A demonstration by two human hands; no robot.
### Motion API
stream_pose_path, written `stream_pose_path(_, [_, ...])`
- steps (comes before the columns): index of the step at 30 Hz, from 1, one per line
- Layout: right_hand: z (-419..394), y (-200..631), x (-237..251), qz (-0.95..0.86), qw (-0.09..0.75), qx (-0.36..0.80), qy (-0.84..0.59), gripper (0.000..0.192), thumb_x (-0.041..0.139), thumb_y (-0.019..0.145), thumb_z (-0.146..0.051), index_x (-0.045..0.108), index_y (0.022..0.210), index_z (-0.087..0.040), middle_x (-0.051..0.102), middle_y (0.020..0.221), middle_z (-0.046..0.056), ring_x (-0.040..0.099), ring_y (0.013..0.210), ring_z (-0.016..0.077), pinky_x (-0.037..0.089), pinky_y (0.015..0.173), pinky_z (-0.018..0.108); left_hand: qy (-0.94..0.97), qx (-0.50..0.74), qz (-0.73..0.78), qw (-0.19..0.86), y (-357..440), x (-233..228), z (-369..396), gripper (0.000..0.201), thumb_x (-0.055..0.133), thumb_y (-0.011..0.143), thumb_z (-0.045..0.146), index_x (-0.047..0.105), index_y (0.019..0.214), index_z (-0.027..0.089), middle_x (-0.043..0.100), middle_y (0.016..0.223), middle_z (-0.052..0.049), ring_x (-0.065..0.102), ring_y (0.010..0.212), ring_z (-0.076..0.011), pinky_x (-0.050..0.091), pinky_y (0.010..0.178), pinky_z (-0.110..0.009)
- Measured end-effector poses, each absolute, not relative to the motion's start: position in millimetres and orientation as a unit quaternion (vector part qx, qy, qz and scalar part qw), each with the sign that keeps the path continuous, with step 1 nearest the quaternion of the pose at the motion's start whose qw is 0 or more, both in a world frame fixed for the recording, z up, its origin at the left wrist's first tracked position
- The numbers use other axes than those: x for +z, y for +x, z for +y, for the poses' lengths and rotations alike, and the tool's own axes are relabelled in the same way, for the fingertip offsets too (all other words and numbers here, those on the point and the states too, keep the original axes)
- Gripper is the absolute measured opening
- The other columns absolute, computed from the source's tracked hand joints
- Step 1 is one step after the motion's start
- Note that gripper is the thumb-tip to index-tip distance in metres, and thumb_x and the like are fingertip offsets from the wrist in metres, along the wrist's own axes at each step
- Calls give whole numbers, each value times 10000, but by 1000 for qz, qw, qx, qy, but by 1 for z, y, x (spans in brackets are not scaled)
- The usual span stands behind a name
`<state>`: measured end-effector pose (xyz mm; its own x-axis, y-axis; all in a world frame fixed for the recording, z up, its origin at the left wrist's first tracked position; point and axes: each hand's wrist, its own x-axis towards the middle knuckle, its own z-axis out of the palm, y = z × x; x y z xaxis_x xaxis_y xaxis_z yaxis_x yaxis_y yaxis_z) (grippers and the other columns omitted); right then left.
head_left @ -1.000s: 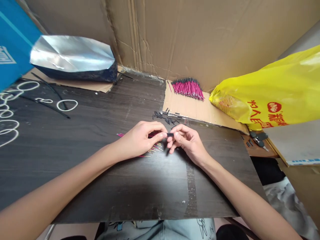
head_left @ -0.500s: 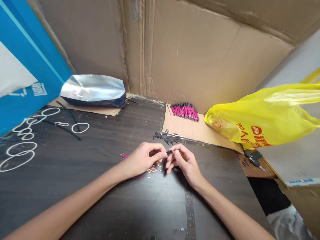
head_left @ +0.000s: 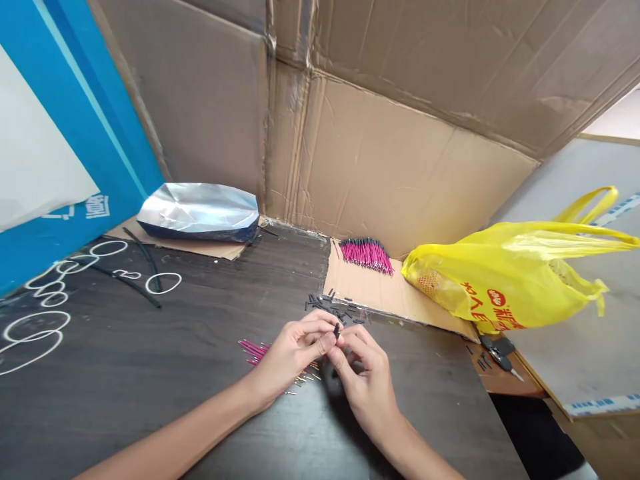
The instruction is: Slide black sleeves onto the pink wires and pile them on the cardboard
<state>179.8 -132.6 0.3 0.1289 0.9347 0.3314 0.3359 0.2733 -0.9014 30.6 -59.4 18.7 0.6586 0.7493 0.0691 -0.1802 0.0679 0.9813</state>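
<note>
Short black tube pieces are pinched between the thumb and fingers of my left hand. My right hand is closed in a pinch right beside them, its fingertips touching or nearly touching the tubes; whatever is in it is too small to make out. Under and behind my left hand lie pink wires with metal ends, partly hidden by the hand. Several loose black tube pieces are scattered just beyond my fingers, along the near edge of a cardboard sheet.
A bundle of pink wires with black ends lies on the cardboard. Right of it stands a yellow plastic bag, with a dark-handled tool below. At left are a silver foil bag, white rings and black tubing.
The view has tilted up, so things sit lower in the picture. My hands have come closer together, and the black tubes have turned from lying sideways to pointing more upright.
</note>
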Motion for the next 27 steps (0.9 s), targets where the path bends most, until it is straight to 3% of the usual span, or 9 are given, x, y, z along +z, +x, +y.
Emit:
stream_pose_path(6, [-126,178,-4,-493,544,406,-543,254,756,857,-462,743,904,-213,717,779,32,648,689,194,517,662,306,557,371,283,687,33,16,-61,352,739,856,497,714,760,159,537,1111,-83,546,943,-193,470,814,-294])
stream_pose_path(12, [-128,169,-1,-551,528,349,-543,282,656,941,-451,701,877,-180,704,816,31,622,732,161,499,714,271,558,388,273,680,34,12,-62,372,735,850,512,721,784,147,557,1021,-72,561,935,-196,475,826,-296])
stream_pose_path(17, [-103,221,16,-558,495,245,-620,347,561,978,-495,674,972,-166,704,900,57,660,813,177,521,724,266,581,386,297,652,30,9,-52,411,677,905,473,708,1231,225,627,1183,-80,588,988,-193,470,903,-324])
stream_pose_path(20, [-59,289,34,-523,357,148,-760,334,550,973,-477,670,1002,-167,723,944,74,692,858,188,538,718,261,640,391,305,587,25,7,-44,388,617,946,427,682,1269,221,633,1148,-70,591,939,-183,457,890,-339])
stream_pose_path(24, [3,361,44,-483,244,154,-827,302,636,959,-378,637,781,-135,655,659,28,630,583,131,511,611,243,715,394,314,485,22,5,-38,273,546,986,350,720,1131,197,629,1001,-50,592,895,-181,445,827,-329])
stream_pose_path(27, [32,380,36,-466,157,157,-856,323,647,984,-383,628,790,-124,617,643,-26,586,541,94,524,595,242,745,393,314,437,21,0,-36,227,529,981,279,725,1058,192,639,959,-45,599,902,-186,449,832,-331])
